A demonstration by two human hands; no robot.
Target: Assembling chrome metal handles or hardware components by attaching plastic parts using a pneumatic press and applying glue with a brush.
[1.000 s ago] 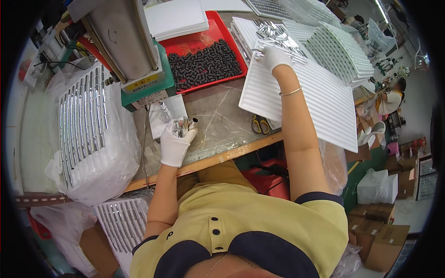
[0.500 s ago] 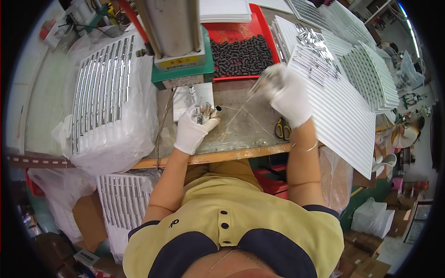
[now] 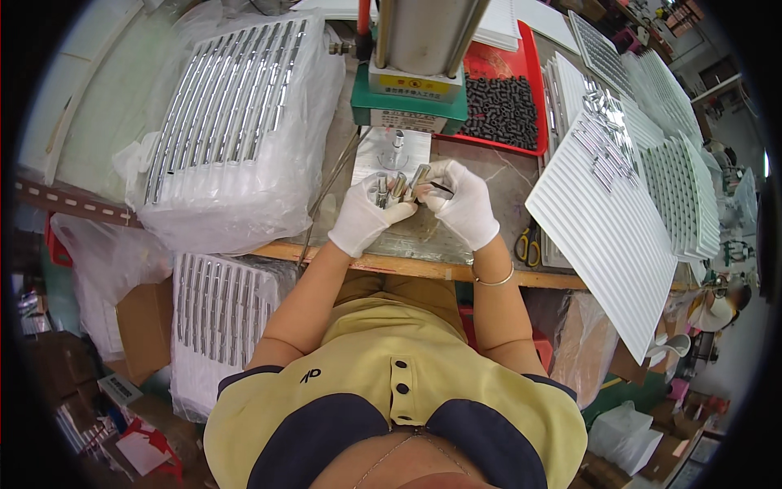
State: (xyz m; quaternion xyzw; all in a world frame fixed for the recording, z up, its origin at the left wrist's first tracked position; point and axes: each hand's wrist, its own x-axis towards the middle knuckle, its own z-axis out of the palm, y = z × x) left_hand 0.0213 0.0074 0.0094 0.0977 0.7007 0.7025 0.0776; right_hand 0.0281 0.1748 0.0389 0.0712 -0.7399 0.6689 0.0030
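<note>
My left hand [image 3: 364, 215], in a white fingerless glove, is closed around several short shiny metal tubes [image 3: 397, 187] that stick up from its fingers. My right hand [image 3: 466, 205], gloved the same way, is beside it with fingertips pinched at the rightmost tube [image 3: 420, 174]. A small black piece [image 3: 441, 188] shows at the right fingers; its exact shape is hard to make out. Just beyond the hands, a metal plate [image 3: 371, 152] lies under the green-based press [image 3: 410, 99], with one upright shiny metal piece [image 3: 398, 139] on it.
A red tray [image 3: 531, 98] of small black cylindrical parts stands behind, right of the press. Ridged white trays [image 3: 599, 196] with loose metal tubes lie at the right. Wrapped rows of tubes [image 3: 232, 90] fill the left. Yellow-handled scissors [image 3: 529, 247] lie near the table's front edge [image 3: 407, 266].
My right hand has come from near the red tray to meet my left hand at the tubes. The whole view has shifted, so the bench appears farther right.
</note>
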